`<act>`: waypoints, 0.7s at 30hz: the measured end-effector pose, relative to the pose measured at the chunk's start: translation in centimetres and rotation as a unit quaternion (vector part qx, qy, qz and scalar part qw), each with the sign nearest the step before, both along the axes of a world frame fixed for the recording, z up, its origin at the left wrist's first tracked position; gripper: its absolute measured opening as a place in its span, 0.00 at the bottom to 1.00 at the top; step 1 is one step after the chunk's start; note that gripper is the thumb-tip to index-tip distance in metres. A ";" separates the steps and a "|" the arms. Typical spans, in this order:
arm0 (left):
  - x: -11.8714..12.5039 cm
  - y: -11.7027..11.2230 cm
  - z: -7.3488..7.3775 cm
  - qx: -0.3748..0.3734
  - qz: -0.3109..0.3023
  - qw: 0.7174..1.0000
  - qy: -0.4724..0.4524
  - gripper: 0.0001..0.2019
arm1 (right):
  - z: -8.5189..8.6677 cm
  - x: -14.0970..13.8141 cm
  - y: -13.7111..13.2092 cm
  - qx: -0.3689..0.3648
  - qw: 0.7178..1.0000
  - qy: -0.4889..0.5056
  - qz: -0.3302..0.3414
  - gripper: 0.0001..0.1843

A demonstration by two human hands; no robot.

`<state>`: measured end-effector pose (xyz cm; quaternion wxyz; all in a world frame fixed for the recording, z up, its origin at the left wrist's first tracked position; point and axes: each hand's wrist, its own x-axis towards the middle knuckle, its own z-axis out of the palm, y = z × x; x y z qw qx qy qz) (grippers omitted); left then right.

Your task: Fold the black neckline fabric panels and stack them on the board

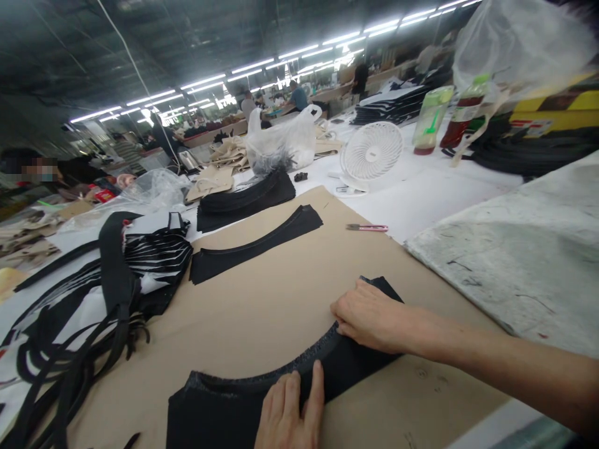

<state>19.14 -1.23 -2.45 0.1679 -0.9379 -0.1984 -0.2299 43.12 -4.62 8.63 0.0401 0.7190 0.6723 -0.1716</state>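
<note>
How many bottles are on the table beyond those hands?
2: a pale green bottle right of the white fan, and a bottle of dark red liquid further right. The clutter may hide others.

I see my plain black, curved fabric panel (349, 368) with grey flecks along its edging strip (306, 358), a flat tan sheet (253, 312), slim pink-handled snips (369, 228) and a round white plastic fan (372, 153).
</note>
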 end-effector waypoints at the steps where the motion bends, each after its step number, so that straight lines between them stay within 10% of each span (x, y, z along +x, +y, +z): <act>1: 0.0 0.1 -0.1 -0.004 -0.002 1.000 0.000 0.22 | -0.1 0.0 -0.1 0.010 1.000 -0.002 -0.010 0.06; 11: 2.3 0.1 0.9 -0.030 -0.032 0.999 0.023 0.25 | -3.1 1.0 -1.2 0.118 0.989 0.014 -0.093 0.15; 21: 3.7 0.5 0.1 0.052 -0.029 0.998 -0.032 0.20 | -2.6 6.8 -1.2 0.024 0.948 0.239 -0.208 0.04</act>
